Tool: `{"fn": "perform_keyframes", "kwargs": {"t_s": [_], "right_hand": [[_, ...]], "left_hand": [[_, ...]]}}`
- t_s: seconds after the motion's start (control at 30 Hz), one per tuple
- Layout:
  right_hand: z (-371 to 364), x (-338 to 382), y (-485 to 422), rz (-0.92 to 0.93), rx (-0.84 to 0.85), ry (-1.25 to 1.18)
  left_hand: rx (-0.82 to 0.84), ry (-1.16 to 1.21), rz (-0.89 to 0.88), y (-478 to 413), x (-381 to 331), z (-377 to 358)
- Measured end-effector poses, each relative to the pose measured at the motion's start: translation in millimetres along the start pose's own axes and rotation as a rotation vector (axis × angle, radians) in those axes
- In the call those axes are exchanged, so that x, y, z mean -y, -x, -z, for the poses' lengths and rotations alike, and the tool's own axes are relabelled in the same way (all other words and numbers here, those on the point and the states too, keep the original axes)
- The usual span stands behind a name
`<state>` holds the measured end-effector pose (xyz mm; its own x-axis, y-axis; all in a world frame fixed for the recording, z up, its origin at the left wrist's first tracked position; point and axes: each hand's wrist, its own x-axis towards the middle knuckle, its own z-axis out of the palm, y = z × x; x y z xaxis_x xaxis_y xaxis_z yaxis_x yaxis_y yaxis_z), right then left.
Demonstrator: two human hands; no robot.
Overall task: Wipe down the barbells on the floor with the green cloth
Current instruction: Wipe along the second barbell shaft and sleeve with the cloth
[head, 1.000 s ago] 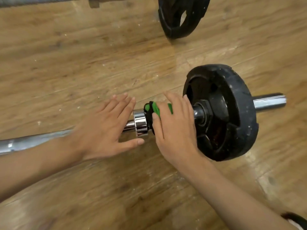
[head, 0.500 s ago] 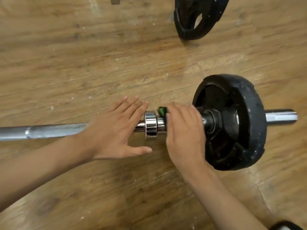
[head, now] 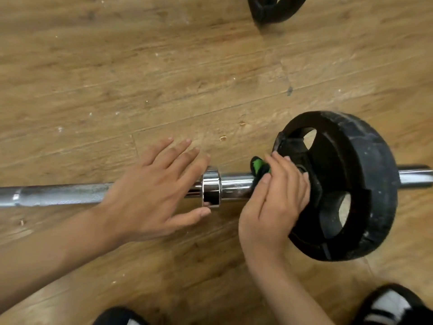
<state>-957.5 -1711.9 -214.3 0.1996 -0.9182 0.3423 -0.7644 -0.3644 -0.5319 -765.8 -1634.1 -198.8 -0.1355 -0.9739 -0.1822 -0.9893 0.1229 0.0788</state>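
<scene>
**Barbell sleeve under cloth at inner face of plate**

Head view: The barbell [head: 61, 194] lay across the wooden floor [head: 117, 78] from 9 to 3 o'clock. The left hand [head: 154, 191] rested flat on the shaft, fingers spread wide, gripping nothing, just beside the chrome collar [head: 211, 187]. The right hand [head: 273, 205] was curled over the green cloth [head: 257, 165], pressing it on the sleeve against the black weight plate [head: 365, 184]. A second plate [head: 274, 8] stood at 12 o'clock, well apart. Dark shoes [head: 393, 306] showed at 5 o'clock. No brand, label or writing was legible on any item.
</scene>
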Motion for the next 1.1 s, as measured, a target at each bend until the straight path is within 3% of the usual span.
{"fn": "perform_keyframes", "kwargs": {"t_s": [0.03, 0.13, 0.2, 0.3, 0.4, 0.57, 0.6, 0.67, 0.73, 0.77, 0.93, 1.0, 1.1], "right_hand": [[-4.4, 11.9, -0.3, -0.012, 0.011, -0.008], [-6.4, 25.8, 3.7, 0.237, 0.215, -0.080], [2.7, 6.3, 7.6, 0.332, 0.254, -0.083], [8.1, -16.8, 4.1, 0.114, 0.046, -0.021], [-13.7, 12.3, 2.7, -0.072, -0.098, -0.045], [-15.4, -1.1, 25.5, 0.340, 0.113, -0.088], [-11.8, -13.9, 21.8, 0.330, 0.099, -0.071], [-9.6, -22.3, 7.3, 0.138, 0.016, -0.075], [-20.3, 0.5, -8.3, -0.070, -0.070, -0.098], [-27.3, 16.4, -12.5, -0.088, -0.073, -0.088], [-26.6, 6.7, -19.5, 0.375, 0.155, -0.079], [-20.1, -14.3, -34.2, 0.295, 0.089, -0.062], [-34.1, 6.1, -57.1, 0.021, -0.027, -0.015]], "left_hand": [[-0.001, -0.004, 0.004, 1.0, -0.9, -1.1], [-0.012, -0.006, 0.014, 0.3, -1.2, -1.4], [-0.011, -0.005, 0.020, -0.2, -1.1, -0.8], [-0.024, -0.010, 0.019, 0.3, -1.5, -1.1], [-0.031, -0.027, 0.023, -2.2, 2.2, -0.7], [-0.031, 0.012, 0.047, -10.5, 11.4, 2.6], [-0.035, 0.016, 0.050, -11.9, 12.7, 3.0], [-0.044, 0.020, 0.057, -14.6, 14.6, 3.0], [-0.051, 0.014, 0.080, -16.9, 18.4, 3.2], [-0.053, 0.012, 0.088, -18.7, 20.9, 3.5], [-0.074, 0.028, 0.120, -30.9, 32.2, 6.5], [-0.090, 0.033, 0.124, -33.4, 35.0, 5.1], [-0.130, 0.032, 0.132, -38.7, 39.8, 4.9]]}}
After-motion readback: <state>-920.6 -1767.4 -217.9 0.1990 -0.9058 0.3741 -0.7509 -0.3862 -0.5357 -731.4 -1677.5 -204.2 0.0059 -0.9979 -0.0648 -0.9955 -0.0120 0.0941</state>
